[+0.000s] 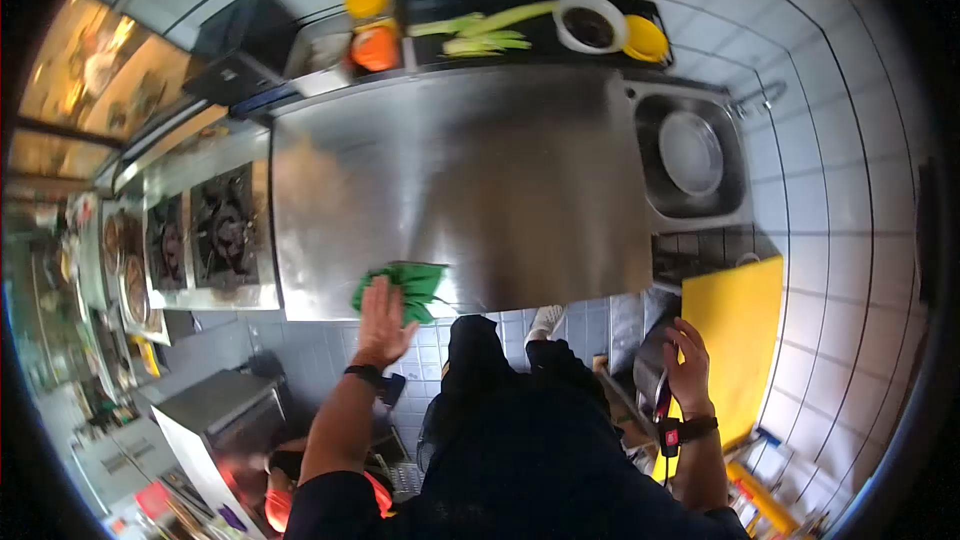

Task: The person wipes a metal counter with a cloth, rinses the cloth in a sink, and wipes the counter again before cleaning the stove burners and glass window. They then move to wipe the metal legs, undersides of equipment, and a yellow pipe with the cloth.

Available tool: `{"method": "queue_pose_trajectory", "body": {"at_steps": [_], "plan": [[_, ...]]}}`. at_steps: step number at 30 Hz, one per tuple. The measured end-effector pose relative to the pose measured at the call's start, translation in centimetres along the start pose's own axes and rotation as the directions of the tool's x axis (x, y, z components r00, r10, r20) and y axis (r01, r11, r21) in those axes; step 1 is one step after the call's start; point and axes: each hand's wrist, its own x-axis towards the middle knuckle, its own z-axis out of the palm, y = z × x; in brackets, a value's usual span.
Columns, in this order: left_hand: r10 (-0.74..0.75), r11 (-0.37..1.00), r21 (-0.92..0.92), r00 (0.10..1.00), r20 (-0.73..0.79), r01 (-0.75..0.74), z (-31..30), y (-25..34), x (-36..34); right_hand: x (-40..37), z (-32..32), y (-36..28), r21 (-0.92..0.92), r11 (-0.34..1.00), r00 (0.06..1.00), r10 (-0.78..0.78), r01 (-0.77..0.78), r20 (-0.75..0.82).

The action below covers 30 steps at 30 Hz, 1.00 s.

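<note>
Steel counter [520,190] from above, faults first. The left hand [385,320] lies flat with its fingers spread on the green cloth [408,285], pressing rather than gripping. With so little hold, the cloth could probably slide over the near lip and drop to the floor. A wide sweep toward 9 o'clock might carry it onto the stove burners [225,230]. The right hand [688,370] curls around one edge of the yellow cutting board [735,325], which hangs upright below the sink [690,155]. Held one-handed, the board may slip or knock the cabinet. The cloth is bright green and crumpled into folds. It sits at 7 o'clock on the counter, touching the near edge.
</note>
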Motion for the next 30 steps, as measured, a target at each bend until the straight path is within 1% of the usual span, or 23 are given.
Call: {"method": "queue_pose_trajectory", "body": {"at_steps": [1, 2, 3, 4, 5, 6, 7, 8, 9, 11, 12, 15, 19, 21, 23, 25, 26, 27, 28, 29, 30], "plan": [[-0.083, 0.996, -0.033, 0.994, -0.073, 0.08, 0.4, -2.9, -1.4, 0.7, 0.0, -0.6, -0.003, 0.999, 0.999, -0.037, 0.037, 0.012], [-0.203, 0.972, -0.13, 0.977, -0.066, 0.193, -0.2, -5.6, -2.2, 1.4, 0.2, -1.1, -0.006, 1.0, 0.999, -0.027, 0.027, 0.035], [-0.311, 0.948, -0.108, 0.94, -0.138, 0.298, 0.1, -8.0, -2.7, 2.0, 0.4, -1.5, -0.009, 1.0, 0.998, -0.013, 0.014, 0.056], [-0.382, 0.923, -0.143, 0.898, -0.217, 0.358, 1.3, -10.9, -3.0, 2.7, 0.2, -2.2, -0.055, 0.996, 0.994, -0.067, 0.072, 0.088], [-0.448, 0.893, -0.18, 0.845, -0.293, 0.412, 2.7, -13.0, -3.0, 3.1, 0.5, -2.1, -0.055, 0.994, 0.991, -0.093, 0.099, 0.095], [-0.469, 0.883, -0.186, 0.832, -0.297, 0.431, 2.7, -13.7, -2.5, 3.1, 0.8, -1.5, -0.075, 0.993, 0.99, -0.077, 0.087, 0.122], [-0.523, 0.851, -0.231, 0.798, -0.299, 0.471, 2.5, -14.2, -1.7, 3.2, 1.0, -1.1, -0.094, 0.993, 0.987, -0.058, 0.073, 0.147], [-0.575, 0.816, -0.276, 0.762, -0.299, 0.507, 2.4, -14.3, -1.3, 3.2, 1.3, -0.8, -0.118, 0.982, 0.981, -0.132, 0.149, 0.145], [-0.6, 0.799, -0.283, 0.735, -0.316, 0.531, 2.4, -14.2, -0.8, 3.1, 1.6, -0.7, -0.114, 0.979, 0.978, -0.151, 0.168, 0.144], [-0.616, 0.787, -0.282, 0.721, -0.318, 0.548, 2.1, -14.4, 0.5, 2.9, 1.5, -1.5, -0.058, 0.988, 0.983, -0.132, 0.14, 0.131], [-0.616, 0.787, -0.283, 0.72, -0.32, 0.548, 1.8, -14.7, 1.4, 2.9, 1.6, -1.6, -0.096, 0.977, 0.975, -0.178, 0.191, 0.13], [-0.602, 0.798, -0.272, 0.723, -0.339, 0.537, 0.3, -16.8, 6.1, 2.8, 2.0, -2.2, -0.123, 0.982, 0.985, -0.13, 0.143, 0.11], [-0.57, 0.822, -0.25, 0.728, -0.381, 0.512, -2.8, -20.1, 14.0, 3.0, 2.1, -3.3, -0.138, 0.982, 0.991, -0.125, 0.131, 0.053], [-0.549, 0.836, -0.246, 0.733, -0.402, 0.491, -4.1, -22.0, 17.9, 3.0, 2.5, -4.4, -0.107, 0.992, 0.998, -0.067, 0.065, -0.015], [-0.529, 0.847, -0.207, 0.741, -0.413, 0.489, -5.5, -23.4, 21.4, 2.7, 2.9, -5.2, -0.094, 0.995, 0.999, -0.033, 0.03, -0.026], [-0.51, 0.859, -0.219, 0.74, -0.438, 0.462, -5.6, -25.3, 24.5, 2.2, 3.4, -5.5, -0.084, 0.996, 0.999, 0.008, -0.012, -0.039], [-0.506, 0.861, -0.216, 0.742, -0.44, 0.46, -5.7, -26.1, 25.9, 1.8, 3.8, -5.3, -0.073, 0.997, 0.999, 0.015, -0.017, -0.038], [-0.501, 0.864, -0.212, 0.743, -0.444, 0.456, -6.2, -26.6, 27.0, 2.0, 3.4, -6.7, -0.092, 0.994, 0.999, 0.053, -0.054, -0.008], [-0.514, 0.857, -0.237, 0.722, -0.463, 0.458, -6.3, -26.8, 28.0, 2.2, 3.1, -8.1, -0.114, 0.99, 0.996, 0.091, -0.088, 0.021], [-0.474, 0.879, -0.223, 0.723, -0.503, 0.421, -6.0, -27.6, 28.9, 2.3, 2.7, -8.4, -0.126, 0.986, 0.993, 0.114, -0.112, 0.008], [-0.475, 0.876, -0.192, 0.73, -0.49, 0.442, -6.0, -27.6, 29.6, 2.3, 2.4, -8.3, -0.122, 0.99, 0.997, 0.076, -0.072, 0.026]]}}
